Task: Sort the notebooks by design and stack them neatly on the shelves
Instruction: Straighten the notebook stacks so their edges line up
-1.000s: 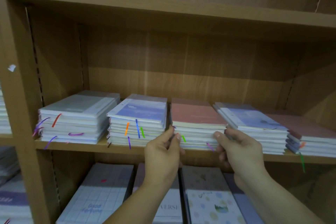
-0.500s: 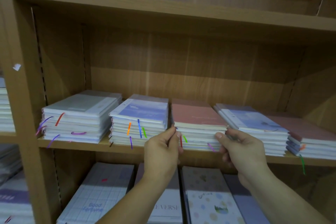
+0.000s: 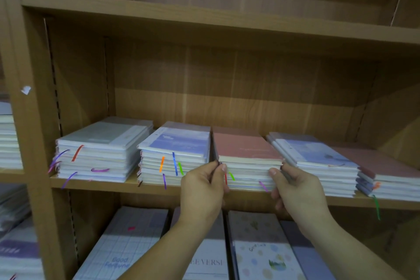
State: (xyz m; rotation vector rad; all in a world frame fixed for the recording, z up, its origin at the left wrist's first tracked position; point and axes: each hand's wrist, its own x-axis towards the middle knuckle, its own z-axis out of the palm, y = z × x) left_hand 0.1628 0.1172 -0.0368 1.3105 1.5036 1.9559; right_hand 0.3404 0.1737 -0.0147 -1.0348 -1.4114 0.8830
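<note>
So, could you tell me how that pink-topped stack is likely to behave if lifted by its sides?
The pink-topped stack would probably feel heavy, since its front edge shows many layers. Gripped only at its front corners by the left hand and right hand, those layers, seemingly loose, could well slide apart or fan out.

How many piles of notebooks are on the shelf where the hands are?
5. From left: a grey-topped pile, a blue-topped pile, the pink-topped pile between the left hand and right hand, a second blue-topped pile, and a second pink-topped pile far right, cut off.
</note>
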